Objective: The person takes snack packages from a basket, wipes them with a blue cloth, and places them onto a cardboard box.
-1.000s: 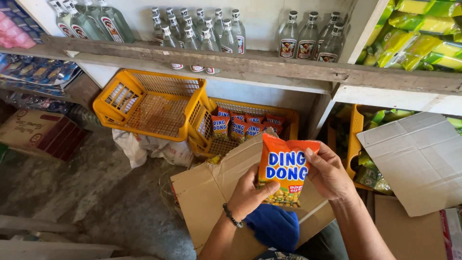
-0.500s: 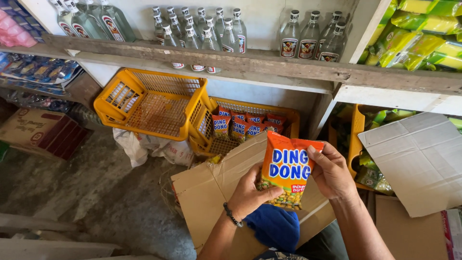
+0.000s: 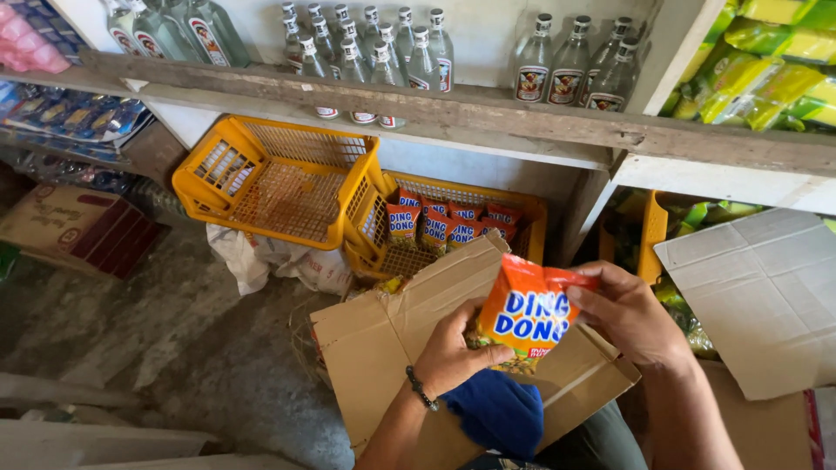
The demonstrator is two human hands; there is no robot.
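Both hands holding one orange snack packet over an open carton.

The left hand (image 3: 453,352) is gripping the packet (image 3: 527,313) at its lower left, the right hand (image 3: 627,318) is pinching its upper right corner, fingers closed. The packet's long axis is tilting upright; the half-filled basket (image 3: 531,222) is lying ahead, above the carton (image 3: 392,348).

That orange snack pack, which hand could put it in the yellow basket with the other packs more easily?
Probably the right hand: it grips the snack pack's top edge, while the left hand only supports its bottom.
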